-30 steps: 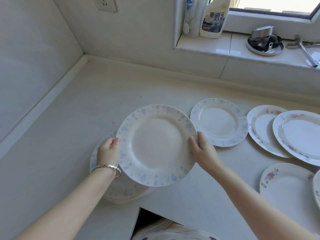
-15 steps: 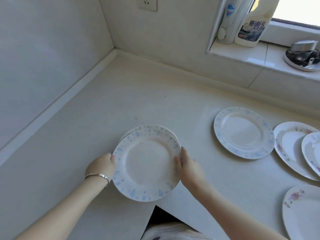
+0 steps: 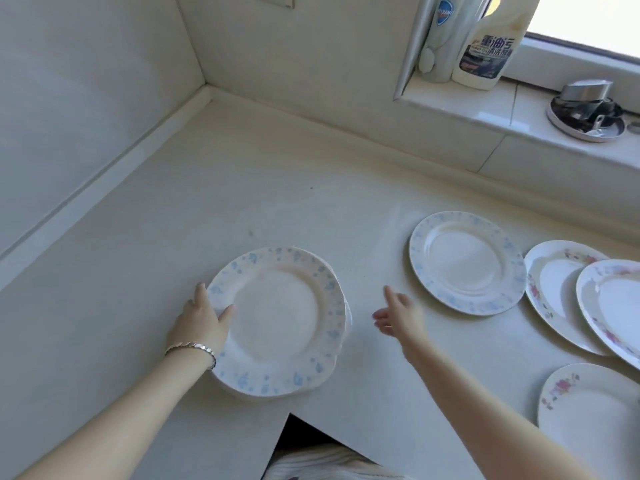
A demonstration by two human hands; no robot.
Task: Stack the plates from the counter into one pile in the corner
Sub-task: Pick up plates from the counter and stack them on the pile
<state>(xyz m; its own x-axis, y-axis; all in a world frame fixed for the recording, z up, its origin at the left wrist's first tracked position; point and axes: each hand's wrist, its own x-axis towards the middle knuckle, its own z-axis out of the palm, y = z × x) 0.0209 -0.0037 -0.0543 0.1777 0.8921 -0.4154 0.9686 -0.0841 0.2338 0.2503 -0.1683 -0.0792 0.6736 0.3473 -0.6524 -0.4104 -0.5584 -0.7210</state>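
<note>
Plate pile [image 3: 277,320] on counter [image 3: 207,209], near its front edge; single plate [image 3: 467,263] to its right; three more plates [image 3: 561,292] farther right, two overlapping.

Left hand [image 3: 201,322] gripping rim of blue-speckled plate pile [image 3: 277,323] on counter [image 3: 173,220], right hand [image 3: 398,315] open beside it, touching nothing, floral plates [image 3: 561,292] at right

Window sill [image 3: 460,98], upper right: two bottles side by side at its left end, a white bottle with a blue logo [image 3: 440,39] and a larger white detergent bottle with a dark label [image 3: 488,46]. Further right, a round tray [image 3: 585,124] holding metal items. Wall socket [image 3: 273,0] at top edge.
</note>
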